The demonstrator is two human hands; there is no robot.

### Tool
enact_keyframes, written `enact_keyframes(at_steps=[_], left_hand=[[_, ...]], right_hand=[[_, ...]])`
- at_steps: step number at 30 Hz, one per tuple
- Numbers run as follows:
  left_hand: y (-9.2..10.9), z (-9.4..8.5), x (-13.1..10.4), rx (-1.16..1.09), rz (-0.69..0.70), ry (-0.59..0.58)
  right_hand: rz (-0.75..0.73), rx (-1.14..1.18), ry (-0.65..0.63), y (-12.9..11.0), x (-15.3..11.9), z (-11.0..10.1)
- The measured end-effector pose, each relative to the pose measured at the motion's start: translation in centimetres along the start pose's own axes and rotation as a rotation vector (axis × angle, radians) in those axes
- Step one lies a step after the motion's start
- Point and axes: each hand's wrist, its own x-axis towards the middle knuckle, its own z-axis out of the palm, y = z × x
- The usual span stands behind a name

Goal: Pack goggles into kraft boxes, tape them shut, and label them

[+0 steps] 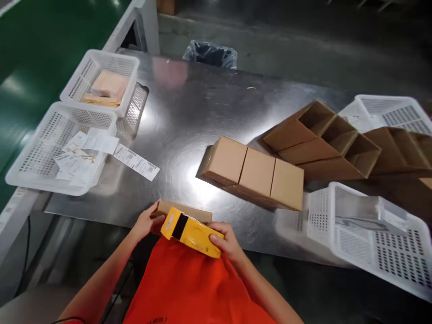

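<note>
Close to my body, my right hand (228,240) grips the right end of a yellow package (197,235) with a black band and a pale label, thumb on top. The package is tilted, its left end near my left fingers. Behind it lies a brown cardboard box (189,210), partly hidden by the package. My left hand (147,223) has its fingers closed around the left end of that box. Three closed cardboard boxes (258,168) stand in a row to the right on the metal table (175,171).
Left, two white baskets hold paper slips (79,155) and flat packets (110,85); a printed label strip (137,162) hangs over onto the table. Open cardboard boxes (320,139) stand at right, beside a white basket (367,252) with a clear-wrapped item. Beyond is a lined bin (211,54).
</note>
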Motion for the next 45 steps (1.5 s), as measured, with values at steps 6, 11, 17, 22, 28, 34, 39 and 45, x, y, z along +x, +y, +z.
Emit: enact_keyframes(at_steps=[6,11,17,22,28,34,39,45], left_hand=[[5.2,0.0,-3.5,0.072,0.112,0.017],[6.5,3.1,-4.0,-0.238,0.022,-0.076],[2.8,-0.2,-2.3,-0.273,-0.061,0.114],[-2.1,-4.6,0.0,-0.193,-0.123,0.226],[-6.7,-0.5,2.8,-0.086,-0.077,0.271],[-8.1,3.5,3.4,0.111,-0.028,0.283],[-8.4,2.4,2.2,0.269,-0.101,0.281],[-8.1,3.3,-1.3,0.270,0.231,0.149]], right_hand=[[-0.075,-0.103,-0.107,0.5,-0.3,-2.5],[-0.074,-0.155,-0.108,-0.5,-0.2,-1.7],[0.059,-0.287,-0.247,-3.6,0.4,-0.7],[0.175,-0.401,-0.250,-5.6,1.5,0.5],[0.251,-0.551,-0.192,-6.5,2.6,2.5],[0.291,-0.498,-0.182,-6.4,2.4,2.5],[0.287,-0.480,-0.191,-6.0,2.2,2.2],[0.284,-0.473,-0.181,-6.4,2.5,2.4]])
